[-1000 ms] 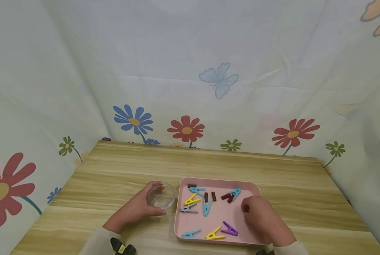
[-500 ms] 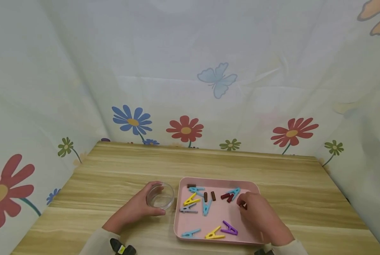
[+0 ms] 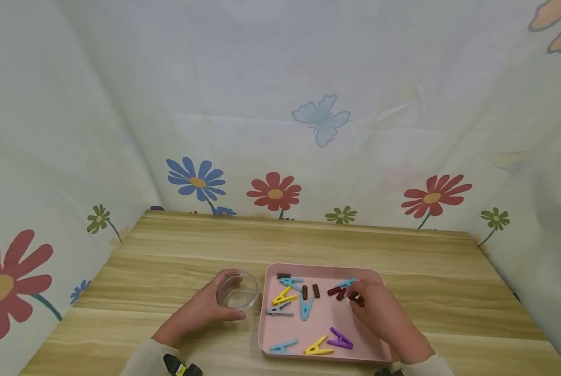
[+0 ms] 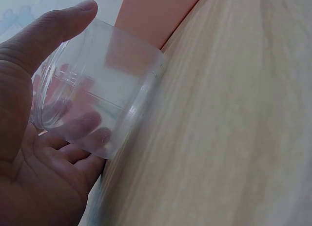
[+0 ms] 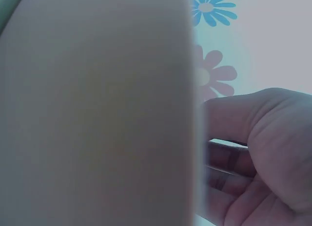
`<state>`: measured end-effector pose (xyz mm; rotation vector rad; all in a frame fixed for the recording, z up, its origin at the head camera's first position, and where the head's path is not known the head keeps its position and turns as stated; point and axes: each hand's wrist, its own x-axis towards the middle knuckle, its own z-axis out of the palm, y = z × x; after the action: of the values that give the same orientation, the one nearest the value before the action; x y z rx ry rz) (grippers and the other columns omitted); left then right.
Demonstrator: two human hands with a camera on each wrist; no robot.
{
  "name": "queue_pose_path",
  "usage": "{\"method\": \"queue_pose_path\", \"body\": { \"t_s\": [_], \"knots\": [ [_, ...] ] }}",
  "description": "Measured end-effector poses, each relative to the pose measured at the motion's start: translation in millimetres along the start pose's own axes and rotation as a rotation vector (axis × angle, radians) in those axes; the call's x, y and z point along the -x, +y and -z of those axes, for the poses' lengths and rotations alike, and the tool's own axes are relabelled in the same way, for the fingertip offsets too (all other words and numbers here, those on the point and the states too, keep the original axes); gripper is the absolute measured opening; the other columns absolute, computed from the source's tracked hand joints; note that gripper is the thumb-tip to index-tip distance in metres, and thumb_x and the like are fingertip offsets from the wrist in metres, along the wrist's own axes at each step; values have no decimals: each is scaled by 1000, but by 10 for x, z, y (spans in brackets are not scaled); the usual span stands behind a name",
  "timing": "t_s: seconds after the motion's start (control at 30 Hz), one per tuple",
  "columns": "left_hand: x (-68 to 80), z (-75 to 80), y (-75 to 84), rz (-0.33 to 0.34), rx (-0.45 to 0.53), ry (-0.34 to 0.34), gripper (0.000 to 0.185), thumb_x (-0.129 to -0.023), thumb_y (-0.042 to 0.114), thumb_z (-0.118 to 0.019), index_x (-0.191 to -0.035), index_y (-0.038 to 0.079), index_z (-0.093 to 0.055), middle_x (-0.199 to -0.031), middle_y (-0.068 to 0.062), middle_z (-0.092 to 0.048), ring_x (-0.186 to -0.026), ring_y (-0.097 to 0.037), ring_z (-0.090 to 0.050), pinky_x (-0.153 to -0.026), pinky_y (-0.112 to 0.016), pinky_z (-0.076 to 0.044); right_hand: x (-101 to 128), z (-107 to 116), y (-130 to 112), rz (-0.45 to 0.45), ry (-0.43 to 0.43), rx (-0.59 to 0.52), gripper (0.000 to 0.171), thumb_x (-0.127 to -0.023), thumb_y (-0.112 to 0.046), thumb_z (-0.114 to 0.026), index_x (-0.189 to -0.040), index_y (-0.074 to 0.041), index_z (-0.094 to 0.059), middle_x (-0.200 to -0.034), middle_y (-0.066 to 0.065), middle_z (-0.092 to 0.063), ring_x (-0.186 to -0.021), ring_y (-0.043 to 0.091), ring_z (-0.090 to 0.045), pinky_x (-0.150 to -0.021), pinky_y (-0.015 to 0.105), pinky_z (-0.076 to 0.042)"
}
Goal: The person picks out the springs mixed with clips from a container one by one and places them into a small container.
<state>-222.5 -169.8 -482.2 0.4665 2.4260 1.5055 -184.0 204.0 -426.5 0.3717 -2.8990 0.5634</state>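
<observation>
The left hand (image 3: 213, 304) grips a clear, round, see-through plastic jar (image 3: 238, 291), thumb on one side and curled fingers on the other; the jar stands upright just left of a shallow pink rectangular tray with rounded corners (image 3: 285, 330), apart from it, over a pale wood-grain table (image 3: 205, 243). The right hand (image 3: 378, 312) is over the tray's right side, fingers bent inward; a small dark red-brown piece (image 3: 359, 300) shows at the fingertips, but whether it is pinched or merely touched cannot be told, the right wrist view being largely blocked by a blurred surface. Just left of those fingertips lie two short dark red cylinders (image 3: 334, 290) and a light blue plastic clip (image 3: 344, 283), partly covered. Further left in the tray are three dark brown ribbed cylinders (image 3: 315, 291), two light blue clips, a yellow plastic clip (image 3: 282, 297) and a grey plastic clip (image 3: 279, 309). Along the near side lie one light blue, one yellow and one purple plastic clip (image 3: 340, 339).
</observation>
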Motion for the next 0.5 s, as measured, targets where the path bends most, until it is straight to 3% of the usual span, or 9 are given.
{"method": "queue_pose_path", "body": {
  "t_s": [0.2, 0.5],
  "knots": [
    [-4, -12, -19, 26, -7, 19, 90, -69, 34, -87, -141, 24, -34, -148, -11, -46, -141, -31, -39, -114, -52, -29, -28, 34, -66, 30, 19, -51, 15, -78, 3, -70, -80, -12, -69, -77, -6, -63, -72, 6, -58, -63, 19, -50],
    [19, 1, 6, -18, 22, -8, 87, -72, 29, -86, -142, 19, -34, -149, -15, -44, -141, -33, -38, -113, -53, -29, -13, 38, -133, 27, 74, -48, 20, -76, 2, -75, -77, -17, -68, -80, -11, -59, -80, 6, -54, -68, 19, -51]
  ]
}}
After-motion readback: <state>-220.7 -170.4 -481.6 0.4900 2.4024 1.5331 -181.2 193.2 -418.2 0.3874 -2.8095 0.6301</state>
